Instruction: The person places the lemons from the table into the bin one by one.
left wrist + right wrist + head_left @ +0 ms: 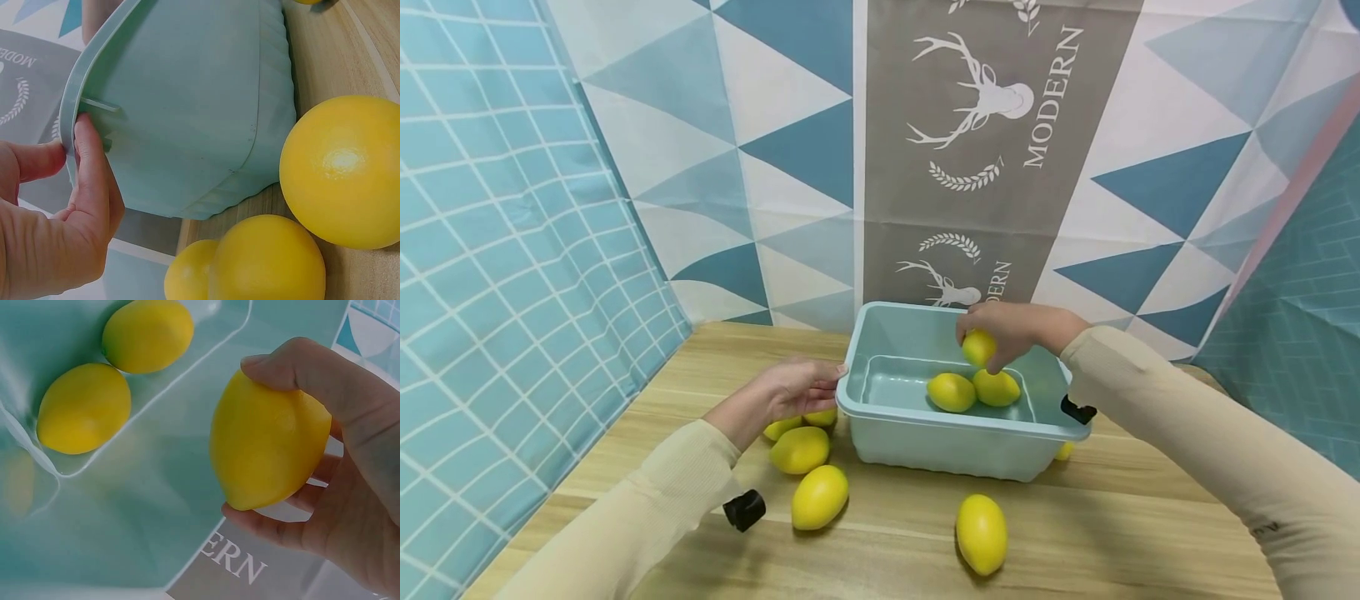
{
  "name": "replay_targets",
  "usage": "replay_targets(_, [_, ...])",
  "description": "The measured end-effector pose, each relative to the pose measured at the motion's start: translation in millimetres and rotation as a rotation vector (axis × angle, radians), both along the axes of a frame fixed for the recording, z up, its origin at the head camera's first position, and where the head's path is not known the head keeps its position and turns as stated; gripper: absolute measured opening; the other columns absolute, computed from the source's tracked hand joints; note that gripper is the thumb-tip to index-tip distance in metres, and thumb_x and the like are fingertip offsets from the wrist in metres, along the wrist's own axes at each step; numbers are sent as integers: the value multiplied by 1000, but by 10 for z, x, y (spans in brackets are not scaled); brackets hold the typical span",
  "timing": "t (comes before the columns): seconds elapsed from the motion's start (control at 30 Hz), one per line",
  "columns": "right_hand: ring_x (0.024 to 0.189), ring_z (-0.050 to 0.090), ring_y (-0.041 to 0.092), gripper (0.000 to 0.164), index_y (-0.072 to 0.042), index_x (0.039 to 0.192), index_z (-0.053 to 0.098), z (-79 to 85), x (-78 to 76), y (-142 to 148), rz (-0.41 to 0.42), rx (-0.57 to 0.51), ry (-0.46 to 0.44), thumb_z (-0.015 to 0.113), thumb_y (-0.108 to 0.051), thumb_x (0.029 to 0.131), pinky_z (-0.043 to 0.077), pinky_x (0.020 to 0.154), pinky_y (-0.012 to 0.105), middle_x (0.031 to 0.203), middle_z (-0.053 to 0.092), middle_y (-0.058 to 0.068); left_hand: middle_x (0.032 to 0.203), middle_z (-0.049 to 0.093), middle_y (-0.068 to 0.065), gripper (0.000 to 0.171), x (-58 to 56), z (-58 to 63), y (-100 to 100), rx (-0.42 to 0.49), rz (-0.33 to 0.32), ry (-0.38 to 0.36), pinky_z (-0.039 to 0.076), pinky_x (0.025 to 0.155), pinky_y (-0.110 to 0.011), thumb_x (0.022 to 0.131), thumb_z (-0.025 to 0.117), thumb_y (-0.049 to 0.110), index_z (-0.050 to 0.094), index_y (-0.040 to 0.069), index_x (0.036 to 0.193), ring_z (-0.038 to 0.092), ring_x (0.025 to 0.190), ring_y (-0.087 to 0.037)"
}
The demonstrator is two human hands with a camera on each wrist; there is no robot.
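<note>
A pale blue-green plastic basin [955,450] stands on the wooden table. My left hand [797,387] pinches its left rim, thumb over the top and fingers beneath the lip, as the left wrist view shows. Over the basin's right half, my right hand [1003,327] grips a yellow lemon [269,440] between thumb and fingers. Two more lemons lie side by side on the basin floor, one lemon [951,392] left of the other lemon [997,388]. The held lemon is above these two.
Several lemons lie left of the basin, among them a lemon [801,450] and a nearer lemon [820,497]. Another lemon [982,534] lies in front of the basin. Part of a lemon [1064,451] shows behind its right corner. A patterned cloth [805,167] hangs behind the table.
</note>
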State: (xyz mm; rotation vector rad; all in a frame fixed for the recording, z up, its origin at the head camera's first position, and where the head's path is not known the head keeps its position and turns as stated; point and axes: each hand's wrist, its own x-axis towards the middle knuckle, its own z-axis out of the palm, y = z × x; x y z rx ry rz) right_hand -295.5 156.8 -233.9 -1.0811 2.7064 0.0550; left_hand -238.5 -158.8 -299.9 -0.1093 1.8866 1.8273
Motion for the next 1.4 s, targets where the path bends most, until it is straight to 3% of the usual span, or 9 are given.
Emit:
replay_targets(0.73, [98,52,21,42,-12,111,61,-142,-139,-28,10,54,-71,79,-11,73,51,91,39,108,61,3,85,64,-1,36,-21,61,44,-13,-3,21,58,70,-18,97,55,19,52,-5,124,63,73,-9])
replay_targets(1.07, [90,51,18,41,-13,104,59,-218,-199,-38,-22,94,-141,82,-13,70,49,79,28,101,60,1,89,64,-2,36,-27,30,40,-3,2,19,58,71,-19,97,55,19,52,-5,124,63,75,-9])
replay_targets(1.4, [92,54,18,47,-14,108,60,-353,-255,-67,-54,138,-172,85,-20,69,52,85,32,106,63,3,90,62,-3,35,2,-18,8,-1,12,10,58,71,-18,97,55,19,52,-6,123,61,75,-10])
